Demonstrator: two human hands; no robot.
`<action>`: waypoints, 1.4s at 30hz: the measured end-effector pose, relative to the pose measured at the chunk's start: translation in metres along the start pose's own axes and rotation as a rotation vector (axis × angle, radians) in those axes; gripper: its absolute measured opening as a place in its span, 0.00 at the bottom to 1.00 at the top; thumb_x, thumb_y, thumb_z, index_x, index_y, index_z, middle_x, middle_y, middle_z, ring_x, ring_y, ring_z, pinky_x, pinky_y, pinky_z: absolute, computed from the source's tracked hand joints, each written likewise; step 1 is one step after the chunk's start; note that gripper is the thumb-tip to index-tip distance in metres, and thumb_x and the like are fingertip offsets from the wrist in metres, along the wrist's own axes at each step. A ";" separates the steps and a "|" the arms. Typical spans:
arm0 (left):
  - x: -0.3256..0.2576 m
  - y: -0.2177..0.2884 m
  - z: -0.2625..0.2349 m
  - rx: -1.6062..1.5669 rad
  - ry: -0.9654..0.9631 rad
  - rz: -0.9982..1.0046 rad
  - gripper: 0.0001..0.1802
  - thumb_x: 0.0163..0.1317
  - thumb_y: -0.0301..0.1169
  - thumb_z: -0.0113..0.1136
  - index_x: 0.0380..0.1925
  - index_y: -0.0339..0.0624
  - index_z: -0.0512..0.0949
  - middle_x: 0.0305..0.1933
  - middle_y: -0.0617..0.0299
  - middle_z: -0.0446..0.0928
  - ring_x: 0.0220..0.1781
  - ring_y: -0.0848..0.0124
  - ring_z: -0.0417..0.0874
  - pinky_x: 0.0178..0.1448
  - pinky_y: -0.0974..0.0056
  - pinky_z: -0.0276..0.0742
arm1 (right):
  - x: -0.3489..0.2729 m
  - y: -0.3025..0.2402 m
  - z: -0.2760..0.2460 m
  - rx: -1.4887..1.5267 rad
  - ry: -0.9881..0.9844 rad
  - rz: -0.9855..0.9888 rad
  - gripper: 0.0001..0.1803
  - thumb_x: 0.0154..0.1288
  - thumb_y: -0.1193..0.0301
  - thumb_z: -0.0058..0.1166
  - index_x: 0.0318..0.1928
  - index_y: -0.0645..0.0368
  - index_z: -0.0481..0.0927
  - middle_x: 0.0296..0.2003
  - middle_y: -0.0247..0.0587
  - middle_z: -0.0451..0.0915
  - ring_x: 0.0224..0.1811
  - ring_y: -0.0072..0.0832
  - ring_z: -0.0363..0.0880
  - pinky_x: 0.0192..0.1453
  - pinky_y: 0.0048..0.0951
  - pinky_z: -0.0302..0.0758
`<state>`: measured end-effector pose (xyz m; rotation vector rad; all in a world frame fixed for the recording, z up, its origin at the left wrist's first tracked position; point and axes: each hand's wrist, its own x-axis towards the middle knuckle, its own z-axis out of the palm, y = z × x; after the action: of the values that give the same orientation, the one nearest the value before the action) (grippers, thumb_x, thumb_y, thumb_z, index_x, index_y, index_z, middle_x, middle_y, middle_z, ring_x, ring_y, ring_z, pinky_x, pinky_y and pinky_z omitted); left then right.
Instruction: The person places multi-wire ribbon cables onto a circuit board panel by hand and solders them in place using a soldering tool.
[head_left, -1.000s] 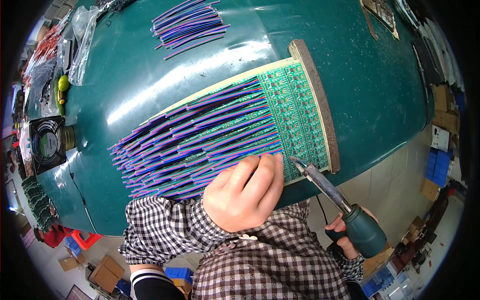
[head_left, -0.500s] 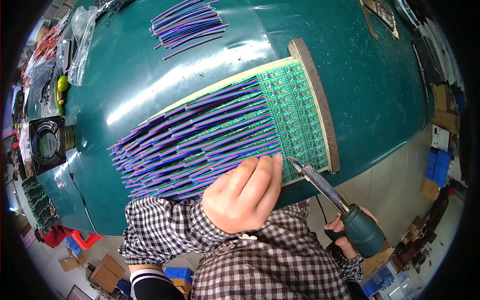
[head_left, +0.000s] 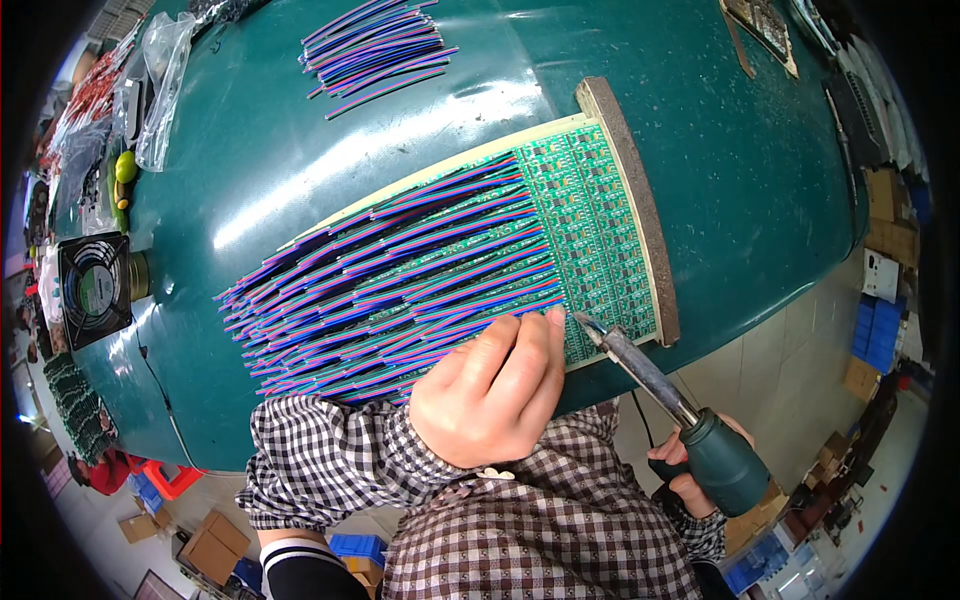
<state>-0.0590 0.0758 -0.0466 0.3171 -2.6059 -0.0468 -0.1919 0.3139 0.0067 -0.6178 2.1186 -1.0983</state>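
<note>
A panel of small green circuit boards (head_left: 590, 215) lies in front of me, with rows of multi-coloured ribbon wires (head_left: 400, 285) fanning left from it. My left hand (head_left: 490, 395) is closed in a pinch at the panel's near edge, thumb and fingertips on the end of a ribbon wire; the wire's tip is mostly hidden by the fingers. Gripped in my right hand (head_left: 688, 488) is a soldering iron (head_left: 725, 465) with a dark green handle. Its metal tip points up-left to the boards, just right of my left fingertips.
A brown bar (head_left: 640, 215) borders the panel's right side. Loose ribbon wires (head_left: 375, 45) lie in a bundle at the far side of the green table (head_left: 740, 180). At left stand a black fan (head_left: 95, 290) and clear plastic bags (head_left: 160, 90). A cable (head_left: 160, 390) runs over the left edge.
My left hand has shifted very slightly, its fingertips staying at the same spot on the panel. The soldering iron looks unmoved.
</note>
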 end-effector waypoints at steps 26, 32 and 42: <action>0.001 -0.003 -0.001 -0.040 -0.015 0.009 0.16 0.48 0.26 0.68 0.40 0.38 0.88 0.40 0.62 0.81 0.37 0.70 0.84 0.33 0.72 0.75 | -0.009 0.049 -0.010 0.661 -0.045 0.045 0.47 0.62 0.51 0.73 0.65 0.77 0.66 0.38 0.42 0.78 0.43 0.38 0.82 0.49 0.46 0.88; 0.003 -0.002 -0.019 -0.166 -0.190 -0.065 0.20 0.48 0.24 0.66 0.45 0.36 0.88 0.44 0.58 0.83 0.46 0.65 0.84 0.45 0.65 0.83 | 0.049 0.051 -0.007 0.912 0.082 -0.254 0.37 0.78 0.50 0.49 0.63 0.79 0.65 0.32 0.42 0.73 0.36 0.32 0.78 0.32 0.33 0.90; 0.049 -0.001 -0.121 -1.314 -0.007 -0.344 0.09 0.57 0.22 0.68 0.39 0.38 0.87 0.38 0.59 0.84 0.36 0.69 0.83 0.39 0.67 0.85 | 0.090 0.033 -0.013 1.104 0.134 -0.285 0.30 0.83 0.51 0.40 0.57 0.74 0.69 0.29 0.37 0.70 0.30 0.24 0.72 0.23 0.24 0.83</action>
<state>-0.0403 0.0662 0.0826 0.2394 -1.9423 -1.7235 -0.2653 0.2788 -0.0464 -0.2871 1.1993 -2.2256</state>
